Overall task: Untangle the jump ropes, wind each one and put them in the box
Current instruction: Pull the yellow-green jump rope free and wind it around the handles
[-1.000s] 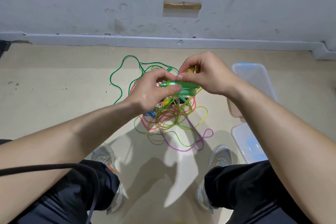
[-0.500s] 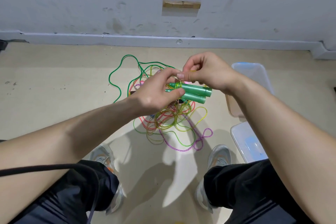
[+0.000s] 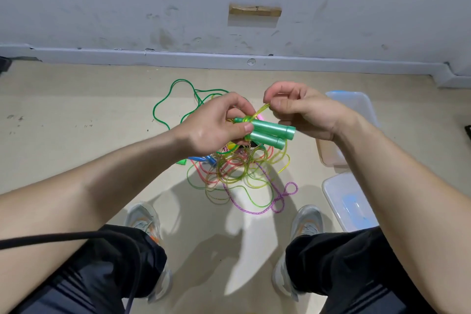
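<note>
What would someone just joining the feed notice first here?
Dead centre, the left hand grips a pair of green handles while the right hand pinches a yellow-green cord running up from them. Beneath them a bright tangle of ropes lies on the floor, with a clear box off to the right.

left grip (image 3: 216,130): curled round green handles (image 3: 272,128) | right grip (image 3: 303,109): pinching yellow cord (image 3: 263,109) | forearms: raised, converging
</note>
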Motion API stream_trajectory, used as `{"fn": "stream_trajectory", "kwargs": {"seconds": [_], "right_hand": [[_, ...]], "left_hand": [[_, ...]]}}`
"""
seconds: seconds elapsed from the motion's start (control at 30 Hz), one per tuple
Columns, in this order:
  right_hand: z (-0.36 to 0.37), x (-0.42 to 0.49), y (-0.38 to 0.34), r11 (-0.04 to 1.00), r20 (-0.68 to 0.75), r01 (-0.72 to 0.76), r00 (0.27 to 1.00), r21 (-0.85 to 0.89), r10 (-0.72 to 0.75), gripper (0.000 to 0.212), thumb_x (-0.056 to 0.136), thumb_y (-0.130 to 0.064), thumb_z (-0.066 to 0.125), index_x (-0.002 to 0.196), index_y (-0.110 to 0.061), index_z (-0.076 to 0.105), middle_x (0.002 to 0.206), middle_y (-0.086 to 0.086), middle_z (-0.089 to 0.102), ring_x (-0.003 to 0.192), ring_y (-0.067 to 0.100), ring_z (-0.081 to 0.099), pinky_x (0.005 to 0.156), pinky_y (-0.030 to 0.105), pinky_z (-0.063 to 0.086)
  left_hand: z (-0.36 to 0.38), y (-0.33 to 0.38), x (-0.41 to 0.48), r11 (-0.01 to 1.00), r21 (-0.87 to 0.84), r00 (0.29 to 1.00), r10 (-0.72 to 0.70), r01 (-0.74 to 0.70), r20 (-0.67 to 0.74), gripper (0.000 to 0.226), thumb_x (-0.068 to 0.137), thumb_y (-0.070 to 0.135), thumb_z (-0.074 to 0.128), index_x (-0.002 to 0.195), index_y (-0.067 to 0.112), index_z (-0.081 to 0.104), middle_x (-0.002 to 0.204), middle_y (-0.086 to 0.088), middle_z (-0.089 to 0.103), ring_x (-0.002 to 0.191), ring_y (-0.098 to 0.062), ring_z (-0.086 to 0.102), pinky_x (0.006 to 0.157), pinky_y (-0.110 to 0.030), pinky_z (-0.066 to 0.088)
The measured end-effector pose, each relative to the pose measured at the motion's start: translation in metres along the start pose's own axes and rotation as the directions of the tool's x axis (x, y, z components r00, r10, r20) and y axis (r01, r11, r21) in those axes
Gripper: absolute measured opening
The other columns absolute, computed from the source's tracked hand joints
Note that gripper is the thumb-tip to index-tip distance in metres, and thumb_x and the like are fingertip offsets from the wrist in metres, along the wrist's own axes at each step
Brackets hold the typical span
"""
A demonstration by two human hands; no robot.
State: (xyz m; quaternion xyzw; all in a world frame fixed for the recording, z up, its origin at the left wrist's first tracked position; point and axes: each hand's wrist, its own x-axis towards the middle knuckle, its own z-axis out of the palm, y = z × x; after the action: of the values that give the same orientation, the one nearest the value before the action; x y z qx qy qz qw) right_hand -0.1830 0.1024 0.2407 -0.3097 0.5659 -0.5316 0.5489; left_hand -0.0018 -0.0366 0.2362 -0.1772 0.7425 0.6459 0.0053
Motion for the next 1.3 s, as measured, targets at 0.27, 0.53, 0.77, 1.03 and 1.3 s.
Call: {"fn": "stream_trajectory", "kwargs": {"seconds": [0.27, 0.53, 0.77, 1.03, 1.3], "right_hand": [[-0.003, -0.001, -0.022, 0.792, -0.131, -0.059, 0.991, -0.607, -0.026, 0.013, 0.094, -0.013, 0.069, 0.082, -0.017, 0.071, 0.057, -0.013, 0.057, 0.053, 0.003, 0.046, 0.051, 0.019, 0.034], [0.000, 0.003, 0.007, 0.913, -0.175, -0.087, 0.984, -0.399, 0.018, 0.018, 0.095, -0.023, 0.067, 0.080, -0.014, 0.065, 0.066, 0.005, 0.054, 0.056, 0.012, 0.046, 0.051, 0.024, 0.036], [0.043, 0.004, 0.039, 0.926, -0.086, -0.210, 0.965, 0.312, 0.248, 0.032, 0.104, -0.021, 0.041, 0.081, -0.021, 0.063, 0.056, -0.003, 0.033, 0.041, 0.008, 0.028, 0.046, 0.023, 0.041], [0.068, 0.011, 0.040, 0.941, -0.358, -0.076, 0.932, -0.331, -0.050, 0.033, 0.106, -0.025, 0.044, 0.074, -0.019, 0.053, 0.050, -0.009, 0.046, 0.048, 0.014, 0.043, 0.057, 0.032, 0.039], [0.061, 0.002, 0.013, 0.474, -0.283, -0.049, 0.853, -0.879, -0.438, 0.022, 0.091, -0.029, 0.060, 0.107, -0.027, 0.076, 0.096, -0.006, 0.073, 0.080, 0.014, 0.059, 0.076, 0.032, 0.048]], "left_hand": [[0.009, -0.002, 0.000, 0.990, 0.138, 1.000, 0.004, -0.005, 0.011, 0.023, 0.090, 0.006, 0.071, 0.101, 0.022, 0.059, 0.086, 0.012, 0.071, 0.071, -0.003, 0.066, 0.077, -0.028, 0.055], [0.007, 0.005, 0.002, 0.997, -0.074, 0.989, 0.007, -0.018, -0.145, 0.025, 0.084, 0.004, 0.077, 0.101, 0.020, 0.066, 0.100, -0.008, 0.072, 0.080, -0.020, 0.073, 0.077, -0.030, 0.058], [0.003, 0.013, 0.006, 0.937, -0.338, 0.939, -0.038, -0.085, -0.342, 0.018, 0.089, -0.002, 0.068, 0.102, 0.011, 0.063, 0.094, -0.012, 0.066, 0.073, -0.017, 0.071, 0.070, -0.024, 0.058], [-0.001, -0.006, 0.011, 0.988, -0.147, 0.886, -0.027, -0.047, -0.463, 0.031, 0.089, 0.011, 0.074, 0.119, 0.017, 0.069, 0.113, -0.005, 0.062, 0.089, -0.021, 0.072, 0.084, -0.033, 0.060], [-0.013, -0.004, 0.016, 0.982, 0.189, 0.859, 0.105, -0.011, -0.501, 0.022, 0.080, 0.033, 0.077, 0.101, 0.034, 0.068, 0.100, 0.010, 0.071, 0.089, -0.015, 0.070, 0.086, -0.045, 0.057]]}}
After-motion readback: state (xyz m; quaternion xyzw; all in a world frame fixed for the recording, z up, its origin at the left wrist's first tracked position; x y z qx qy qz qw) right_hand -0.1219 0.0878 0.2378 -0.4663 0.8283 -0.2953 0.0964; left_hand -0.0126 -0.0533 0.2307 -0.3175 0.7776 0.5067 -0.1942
